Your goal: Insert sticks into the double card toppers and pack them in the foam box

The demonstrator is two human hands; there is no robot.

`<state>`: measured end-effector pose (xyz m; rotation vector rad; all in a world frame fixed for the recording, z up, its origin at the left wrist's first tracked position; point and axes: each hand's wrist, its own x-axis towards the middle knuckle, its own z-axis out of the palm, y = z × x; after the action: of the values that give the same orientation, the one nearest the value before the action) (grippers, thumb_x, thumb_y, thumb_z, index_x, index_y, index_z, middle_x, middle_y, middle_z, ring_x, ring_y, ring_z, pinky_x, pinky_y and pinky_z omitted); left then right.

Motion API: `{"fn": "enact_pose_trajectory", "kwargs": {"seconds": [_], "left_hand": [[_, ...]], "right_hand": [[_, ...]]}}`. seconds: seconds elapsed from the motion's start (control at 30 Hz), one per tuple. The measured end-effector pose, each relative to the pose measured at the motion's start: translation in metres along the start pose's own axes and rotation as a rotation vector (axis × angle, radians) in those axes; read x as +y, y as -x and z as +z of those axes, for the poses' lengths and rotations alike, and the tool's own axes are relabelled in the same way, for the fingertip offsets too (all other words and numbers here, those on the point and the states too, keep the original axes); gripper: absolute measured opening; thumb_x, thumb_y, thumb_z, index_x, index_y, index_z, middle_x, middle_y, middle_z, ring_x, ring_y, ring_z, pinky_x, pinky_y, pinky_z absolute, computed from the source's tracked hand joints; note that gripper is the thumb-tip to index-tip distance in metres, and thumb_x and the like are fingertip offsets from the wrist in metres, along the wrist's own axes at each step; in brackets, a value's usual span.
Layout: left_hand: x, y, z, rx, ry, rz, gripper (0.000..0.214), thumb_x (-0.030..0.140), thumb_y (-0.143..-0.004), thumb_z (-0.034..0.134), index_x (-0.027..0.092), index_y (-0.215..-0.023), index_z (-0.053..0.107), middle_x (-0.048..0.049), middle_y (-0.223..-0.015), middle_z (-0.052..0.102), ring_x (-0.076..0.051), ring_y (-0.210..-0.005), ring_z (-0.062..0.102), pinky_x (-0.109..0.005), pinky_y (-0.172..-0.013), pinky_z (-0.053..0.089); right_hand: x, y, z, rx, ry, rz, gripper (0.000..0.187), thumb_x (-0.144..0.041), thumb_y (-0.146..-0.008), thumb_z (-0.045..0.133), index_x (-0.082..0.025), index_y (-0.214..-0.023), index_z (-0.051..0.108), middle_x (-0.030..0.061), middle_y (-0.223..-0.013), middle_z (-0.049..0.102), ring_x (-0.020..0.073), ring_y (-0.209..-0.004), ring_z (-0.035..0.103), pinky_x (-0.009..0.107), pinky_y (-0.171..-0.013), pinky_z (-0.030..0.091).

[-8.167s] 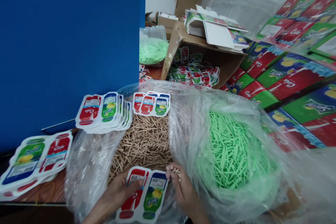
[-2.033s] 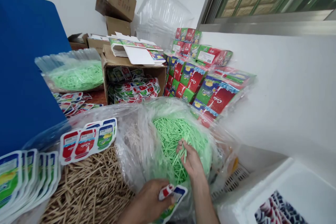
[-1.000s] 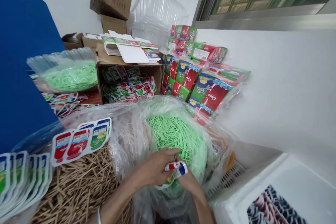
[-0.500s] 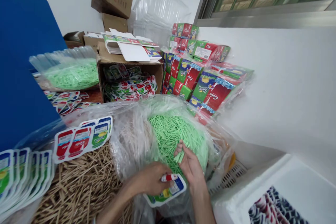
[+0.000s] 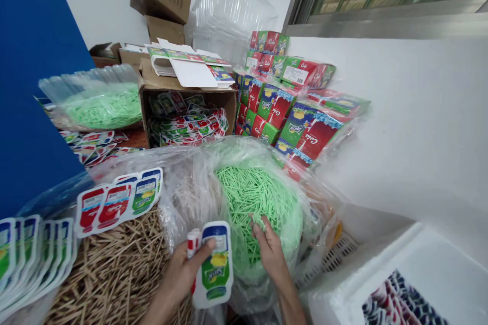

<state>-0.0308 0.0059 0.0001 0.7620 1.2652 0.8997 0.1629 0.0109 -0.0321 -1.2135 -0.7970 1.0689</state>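
In my left hand (image 5: 183,266) is a bottle-shaped card (image 5: 215,277) with a white edge and a green, blue and yellow "Sprite" print, upright and facing me. A small red-and-white piece (image 5: 193,241) stands up beside the card in the same hand; its kind is unclear. My right hand (image 5: 272,251) has its fingers closed around a small bunch of short green sticks (image 5: 260,222). It hovers over a clear plastic bag (image 5: 293,185) filled with loose green sticks (image 5: 244,193).
Brown sticks (image 5: 122,269) lie heaped at left, with printed cards (image 5: 116,206) on top and a fanned row of cards (image 5: 49,251) alongside. Behind stand an open carton (image 5: 232,109) of cards and stacked cola boxes (image 5: 305,127). A white foam box (image 5: 404,254) is at right.
My left hand has moved left and turned the card from lying tilted to upright, facing me. My right hand has shifted slightly, and the green sticks in it now point more toward me.
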Motion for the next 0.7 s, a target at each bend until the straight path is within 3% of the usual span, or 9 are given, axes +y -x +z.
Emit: {"fn": "enact_pose_trajectory", "kwargs": {"seconds": [0.1,0.23,0.4,0.7], "left_hand": [[-0.005,0.006,-0.019,0.275,0.264,-0.112,0.019,0.019,-0.064,0.073,0.014,-0.078,0.062,-0.0033,-0.053,0.070,-0.025,-0.052,0.069,-0.035,-0.056,0.056],[-0.012,0.013,-0.044,0.451,0.371,-0.180,0.016,0.011,-0.068,0.068,0.014,-0.083,0.063,-0.0020,-0.052,0.071,-0.026,-0.054,0.071,-0.035,-0.052,0.058],[-0.025,0.019,-0.063,0.499,0.372,-0.234,0.018,0.011,-0.070,0.068,0.014,-0.087,0.061,-0.0021,-0.053,0.072,-0.027,-0.055,0.071,-0.034,-0.052,0.059],[-0.035,0.023,-0.071,0.500,0.376,-0.291,0.024,0.017,-0.066,0.071,0.015,-0.089,0.062,-0.0024,-0.052,0.072,-0.030,-0.057,0.071,-0.039,-0.052,0.059]], "right_hand": [[0.005,0.005,-0.004,-0.070,0.124,-0.068,0.029,-0.041,-0.072,0.069,-0.024,-0.096,0.070,0.0004,-0.075,0.066,0.0188,-0.072,0.057,0.030,-0.073,0.044],[0.008,0.008,-0.006,-0.128,0.222,-0.112,0.032,-0.044,-0.078,0.063,-0.023,-0.102,0.068,0.0013,-0.075,0.066,0.0197,-0.074,0.058,0.031,-0.075,0.043],[0.010,0.003,-0.006,-0.060,0.320,-0.104,0.023,-0.045,-0.077,0.062,-0.024,-0.087,0.065,0.0010,-0.070,0.066,0.0196,-0.063,0.054,0.031,-0.067,0.041],[0.013,-0.008,-0.005,-0.001,0.401,-0.104,0.019,-0.044,-0.072,0.065,-0.026,-0.075,0.061,-0.0005,-0.061,0.063,0.0210,-0.058,0.057,0.032,-0.063,0.041]]}}
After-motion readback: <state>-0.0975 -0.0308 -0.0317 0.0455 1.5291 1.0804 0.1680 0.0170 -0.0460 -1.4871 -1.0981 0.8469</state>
